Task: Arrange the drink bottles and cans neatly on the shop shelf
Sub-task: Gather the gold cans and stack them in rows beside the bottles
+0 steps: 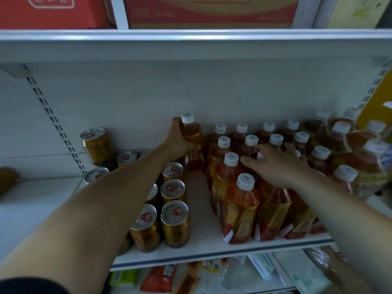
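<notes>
**On the white shelf: one bottle gripped, the other hand spread over caps**

On the white shelf [197, 211], toward 12 o'clock from the centre of the view, the left hand [180, 142] grips an amber bottle [192, 134] around its shoulder. Its fingers curl round the far side and its thumb lies on the near side. The amber bottle stands upright at the back, close to the grey back panel [148, 98], alone at the head of a bare lane between the cans and the other bottles.

At 3 o'clock from it, the right hand [277, 166] lies palm down over the tops of the packed bottles [239, 206], with its fingers spread and nearly straight. A white cap shows between two of them, and the thumb points toward 9 o'clock, just beside another cap. Whether the fingertips press down cannot be told.

The packed bottles, white-capped with red and gold labels, fill the shelf from the centre out to 3 o'clock in rows running front to back. At 7 o'clock of the amber bottle stand rows of gold cans [175, 221], partly hidden under the left forearm. At 9 o'clock a stacked can [96, 145] sits on top of others. At 12 o'clock, on the shelf above, rest red cartons [212, 13].
</notes>
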A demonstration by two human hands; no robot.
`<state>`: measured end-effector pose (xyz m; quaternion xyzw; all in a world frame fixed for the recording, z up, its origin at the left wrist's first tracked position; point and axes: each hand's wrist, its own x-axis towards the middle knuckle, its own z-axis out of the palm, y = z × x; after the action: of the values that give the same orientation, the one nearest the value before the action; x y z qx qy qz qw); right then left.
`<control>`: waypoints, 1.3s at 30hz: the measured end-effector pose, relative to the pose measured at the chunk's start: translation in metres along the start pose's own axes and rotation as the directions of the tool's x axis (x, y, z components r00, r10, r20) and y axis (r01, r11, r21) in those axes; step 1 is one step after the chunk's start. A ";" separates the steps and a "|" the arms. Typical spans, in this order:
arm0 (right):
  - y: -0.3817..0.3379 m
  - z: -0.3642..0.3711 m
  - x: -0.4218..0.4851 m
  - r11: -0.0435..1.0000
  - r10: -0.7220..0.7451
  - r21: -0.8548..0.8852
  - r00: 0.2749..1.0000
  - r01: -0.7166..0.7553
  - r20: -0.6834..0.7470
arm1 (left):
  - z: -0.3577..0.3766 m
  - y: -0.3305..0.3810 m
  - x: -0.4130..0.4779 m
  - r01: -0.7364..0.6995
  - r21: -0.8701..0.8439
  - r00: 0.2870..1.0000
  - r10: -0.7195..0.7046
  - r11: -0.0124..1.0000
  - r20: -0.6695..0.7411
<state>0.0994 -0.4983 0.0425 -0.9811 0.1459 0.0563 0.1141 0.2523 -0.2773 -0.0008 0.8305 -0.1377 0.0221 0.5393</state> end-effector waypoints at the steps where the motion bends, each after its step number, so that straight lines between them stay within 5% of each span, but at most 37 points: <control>1: 0.000 0.000 0.000 1.000 -0.001 -0.005 1.000 0.001 0.000 | 0.002 -0.001 0.001 -0.002 0.046 1.000 0.000 0.999 0.029; 8: 0.001 0.002 0.003 0.998 0.001 -0.058 1.000 -0.001 -0.011 | 0.007 -0.006 0.007 -0.055 0.408 0.996 0.019 0.912 0.092; 15: 0.000 0.002 0.002 0.996 -0.003 -0.095 1.000 0.001 -0.020 | 0.002 -0.018 0.001 -0.058 0.409 0.980 -0.027 0.911 0.199; 22: -0.003 0.000 -0.001 0.994 0.000 -0.108 1.000 -0.003 -0.031 | 0.007 -0.016 -0.014 -0.041 0.395 0.998 0.015 0.918 0.069; 33: 0.000 0.003 0.001 0.992 -0.008 -0.126 0.999 0.001 -0.050 | -0.005 -0.006 -0.041 0.004 0.390 0.983 -0.076 0.921 0.170; 39: -0.018 -0.017 -0.002 0.966 -0.203 -0.190 0.968 0.173 -0.148 | -0.037 0.013 -0.079 0.051 0.552 0.971 -0.171 0.832 0.168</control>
<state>0.1044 -0.4851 0.0628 -0.9980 0.0552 -0.0239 0.0193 0.1774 -0.2328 0.0120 0.9533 -0.1336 -0.0592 0.2643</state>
